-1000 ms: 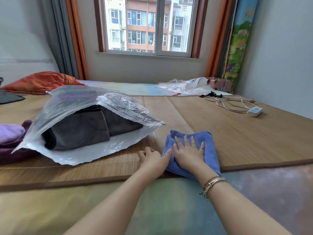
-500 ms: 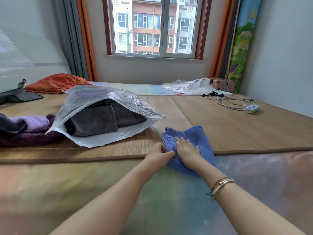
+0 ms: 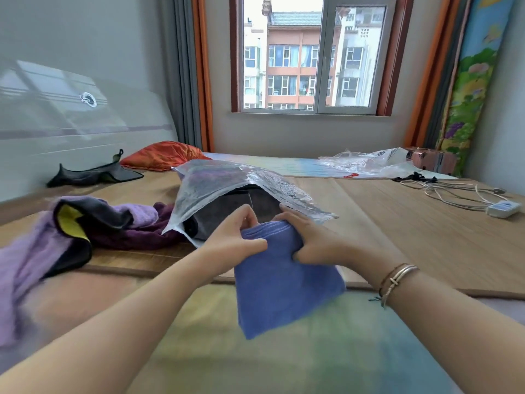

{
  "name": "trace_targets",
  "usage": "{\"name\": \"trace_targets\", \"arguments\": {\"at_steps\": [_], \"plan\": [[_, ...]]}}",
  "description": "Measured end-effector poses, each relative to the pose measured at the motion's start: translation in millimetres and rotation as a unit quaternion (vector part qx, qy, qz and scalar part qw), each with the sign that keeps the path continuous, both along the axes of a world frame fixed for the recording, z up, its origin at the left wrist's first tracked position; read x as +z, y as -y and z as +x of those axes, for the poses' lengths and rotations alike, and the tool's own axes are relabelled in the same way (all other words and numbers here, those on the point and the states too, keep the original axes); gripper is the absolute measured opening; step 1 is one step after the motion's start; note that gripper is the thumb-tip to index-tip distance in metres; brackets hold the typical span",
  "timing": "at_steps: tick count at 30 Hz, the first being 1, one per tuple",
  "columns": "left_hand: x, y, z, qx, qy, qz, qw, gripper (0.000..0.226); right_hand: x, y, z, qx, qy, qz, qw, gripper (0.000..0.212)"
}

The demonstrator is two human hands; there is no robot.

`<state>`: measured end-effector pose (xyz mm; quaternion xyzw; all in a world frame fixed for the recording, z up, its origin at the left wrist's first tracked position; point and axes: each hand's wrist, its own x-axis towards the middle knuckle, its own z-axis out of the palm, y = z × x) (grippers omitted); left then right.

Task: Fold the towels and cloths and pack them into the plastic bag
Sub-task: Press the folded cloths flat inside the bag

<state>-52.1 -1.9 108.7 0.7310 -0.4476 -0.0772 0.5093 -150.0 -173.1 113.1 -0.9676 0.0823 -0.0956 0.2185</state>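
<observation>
Your two hands hold the folded blue microfibre cloth (image 3: 284, 280) up at the mouth of the clear plastic bag (image 3: 241, 183).

Your left hand (image 3: 235, 240) and right hand (image 3: 309, 240) each pinch the cloth's top folded edge, fingers curled round it, while its lower edge hangs free above the woven bamboo mat (image 3: 397, 223). The bag's open edge gapes just behind your hands, with a folded grey towel (image 3: 224, 211) already inside. Left of the bag, touching it, lies a heap of purple towels (image 3: 37, 251). Right of the bag the mat lies bare as far as the white cable (image 3: 454, 194).
</observation>
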Motion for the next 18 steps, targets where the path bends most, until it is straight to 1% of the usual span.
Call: {"name": "trace_targets", "arguments": {"at_steps": [2, 3, 5, 7, 9, 10, 11, 13, 15, 17, 18], "plan": [[-7.1, -8.7, 17.7, 0.021, -0.020, -0.012, 1.000, 0.027, 3.9, -9.8, 26.2, 0.009, -0.079, 0.072, 0.994, 0.045], [-11.5, -11.2, 26.0, 0.033, -0.037, -0.024, 0.998, 0.026, 3.9, -12.3, 38.7, 0.008, -0.104, 0.079, 0.991, 0.033], [-19.9, -11.7, 41.7, 0.060, -0.071, -0.051, 0.994, 0.027, -0.1, -13.5, 62.7, -0.003, -0.104, 0.039, 0.994, 0.027], [-30.4, -5.8, 58.6, 0.080, -0.093, -0.071, 0.990, 0.035, -6.7, -13.4, 84.2, -0.036, -0.053, -0.052, 0.997, 0.029], [-40.1, 6.0, 73.9, 0.095, -0.115, -0.088, 0.985, 0.044, -14.2, -8.8, 105.1, -0.099, 0.039, -0.166, 0.980, 0.032], [-44.8, 13.6, 80.2, 0.101, -0.129, -0.090, 0.982, 0.049, -16.2, -4.3, 114.4, -0.132, 0.081, -0.193, 0.969, 0.034], [-49.0, 21.8, 85.3, 0.106, -0.141, -0.085, 0.981, 0.053, -16.6, 1.5, 122.4, -0.164, 0.107, -0.198, 0.960, 0.037], [-56.4, 38.6, 94.0, 0.120, -0.130, -0.038, 0.984, 0.056, -15.2, 17.6, 135.9, -0.210, 0.122, -0.188, 0.952, 0.043], [-64.0, 52.5, 102.3, 0.137, -0.083, 0.047, 0.986, 0.056, -16.7, 34.2, 148.6, -0.221, 0.079, -0.189, 0.954, 0.043], [-71.8, 59.1, 108.9, 0.160, -0.049, 0.142, 0.976, 0.047, -26.0, 44.7, 160.7, -0.206, 0.029, -0.205, 0.956, 0.037], [-75.7, 60.3, 110.8, 0.171, -0.035, 0.177, 0.969, 0.042, -31.7, 48.3, 166.0, -0.207, 0.027, -0.219, 0.953, 0.035]]}}
